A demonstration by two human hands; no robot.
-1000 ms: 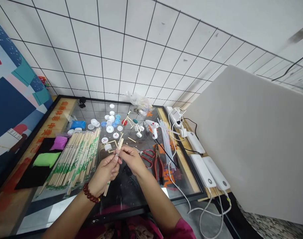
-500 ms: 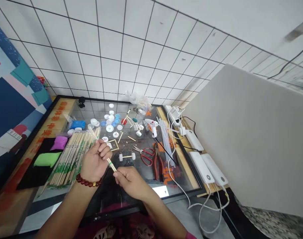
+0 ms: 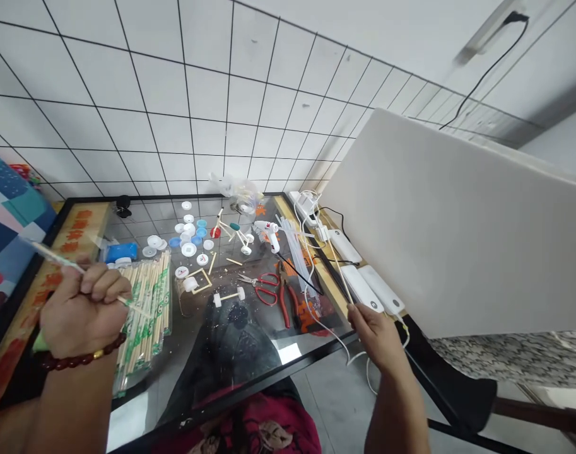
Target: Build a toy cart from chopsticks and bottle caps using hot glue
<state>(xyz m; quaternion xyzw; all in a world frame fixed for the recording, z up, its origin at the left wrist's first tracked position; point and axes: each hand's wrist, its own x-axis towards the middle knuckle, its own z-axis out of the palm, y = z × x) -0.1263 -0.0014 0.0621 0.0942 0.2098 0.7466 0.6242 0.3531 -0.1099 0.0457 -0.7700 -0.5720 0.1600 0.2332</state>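
Note:
My left hand (image 3: 84, 309), raised at the left, is closed around a clear chopstick wrapper (image 3: 137, 308) with green print. Motion blurs the wrapper, and I cannot tell whether a stick remains inside. At the right, over the table's edge, the thumb and fingers of my right hand (image 3: 377, 334) pinch thin wooden chopsticks (image 3: 339, 265) that point up and away; whether one or two is unclear. Below and beside my left hand lies a pile of wrapped chopsticks (image 3: 148, 302) on the glass tabletop (image 3: 197, 340).
Red-handled scissors (image 3: 264, 288), pliers (image 3: 288, 296), a glue gun (image 3: 269, 234) and glue sticks (image 3: 299, 252) lie right of centre. Bottle caps (image 3: 188, 250), a small stick axle with white wheels (image 3: 229, 296) and a square stick frame (image 3: 202, 281) sit mid-table. White power strips (image 3: 363, 287) and cables line the right.
My hands were close together on the wrapped chopsticks; now they are far apart. My left hand moved left with the wrapper, my right hand moved right with the bare chopsticks.

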